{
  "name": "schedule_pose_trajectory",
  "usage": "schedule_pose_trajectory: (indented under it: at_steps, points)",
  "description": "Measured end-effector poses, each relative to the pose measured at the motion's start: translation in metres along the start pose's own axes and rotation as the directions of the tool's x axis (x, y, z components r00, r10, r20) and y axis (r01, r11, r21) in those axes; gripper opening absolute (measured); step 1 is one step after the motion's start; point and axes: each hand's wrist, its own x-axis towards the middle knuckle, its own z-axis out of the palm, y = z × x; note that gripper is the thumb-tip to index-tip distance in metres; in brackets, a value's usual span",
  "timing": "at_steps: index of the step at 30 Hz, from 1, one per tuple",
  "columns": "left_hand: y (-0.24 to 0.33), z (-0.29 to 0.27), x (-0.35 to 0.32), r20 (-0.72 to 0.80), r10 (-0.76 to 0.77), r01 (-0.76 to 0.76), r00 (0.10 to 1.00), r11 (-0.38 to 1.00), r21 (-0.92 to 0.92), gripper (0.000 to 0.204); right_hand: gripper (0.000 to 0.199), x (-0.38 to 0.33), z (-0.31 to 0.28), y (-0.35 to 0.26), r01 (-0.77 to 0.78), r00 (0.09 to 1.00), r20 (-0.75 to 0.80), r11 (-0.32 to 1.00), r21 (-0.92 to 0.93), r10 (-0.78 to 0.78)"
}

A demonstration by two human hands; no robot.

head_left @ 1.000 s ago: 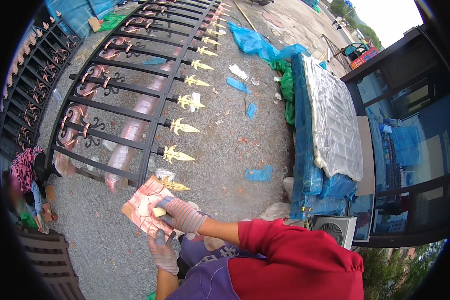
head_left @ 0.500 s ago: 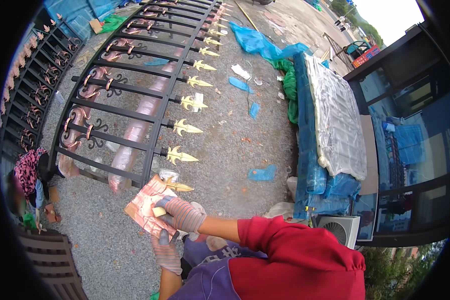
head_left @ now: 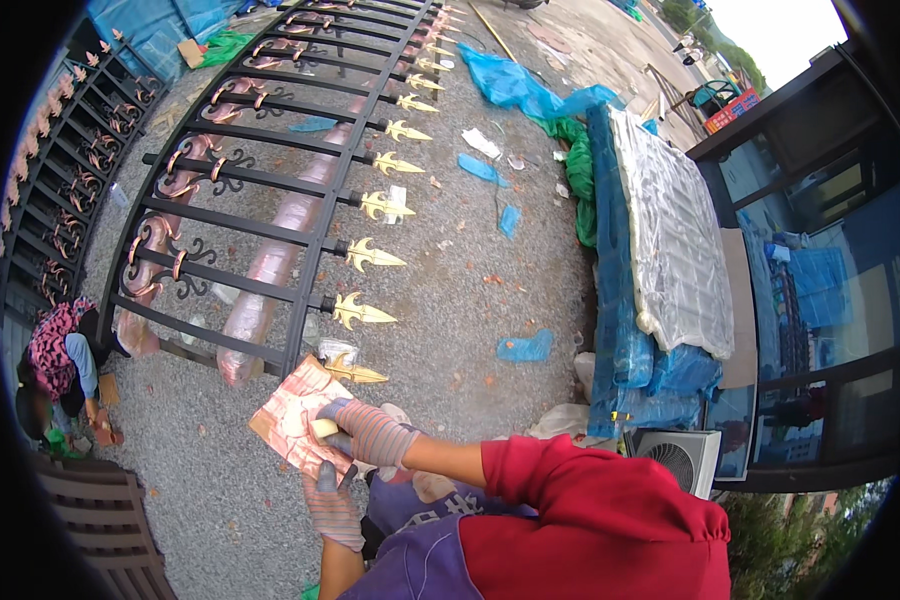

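Note:
My left hand (head_left: 334, 508), in a striped grey-tipped glove, grips the lower edge of a flat board (head_left: 292, 415) smeared with shiny copper-pink colour. Its thumb lies on top, and the other fingers are hidden beneath. My gloved right hand (head_left: 368, 432) is closed on a small pale yellow block (head_left: 324, 428), like a piece of sponge, held against or just over the board's face. Just beyond the board, a black metal fence panel (head_left: 310, 255) lies raised off the gravel, with gold spear-shaped tips (head_left: 363, 312) along its right side.
Wrapped tubes (head_left: 270, 270) lie under the panel. Another black fence panel (head_left: 70, 200) with copper-coloured tips stands at far left. A co-worker (head_left: 65, 365) crouches at the left. To the right are a wrapped stack (head_left: 670, 230) and an air-conditioner unit (head_left: 675, 460); blue plastic scraps (head_left: 525, 346) litter the gravel.
My right hand and the yellow block have shifted slightly right and down over the board. The co-worker at the left has leaned and moved an arm.

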Motion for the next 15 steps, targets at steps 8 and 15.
schedule_pose_trajectory:
  at_steps: [8, 15]
  points:
    - [-0.006, -0.004, 0.003, 0.042, 0.015, -0.017, 0.999, 0.999, 0.032, 0.042, 0.031, -0.006, 0.004, 0.001, 0.051, 0.999, 0.018, 0.999, -0.019, -0.051]
    - [-0.003, -0.002, -0.003, 0.079, 0.012, -0.015, 0.997, 0.999, 0.03, 0.044, 0.028, 0.004, -0.012, -0.012, -0.094, 0.994, -0.053, 0.995, -0.026, 0.093]
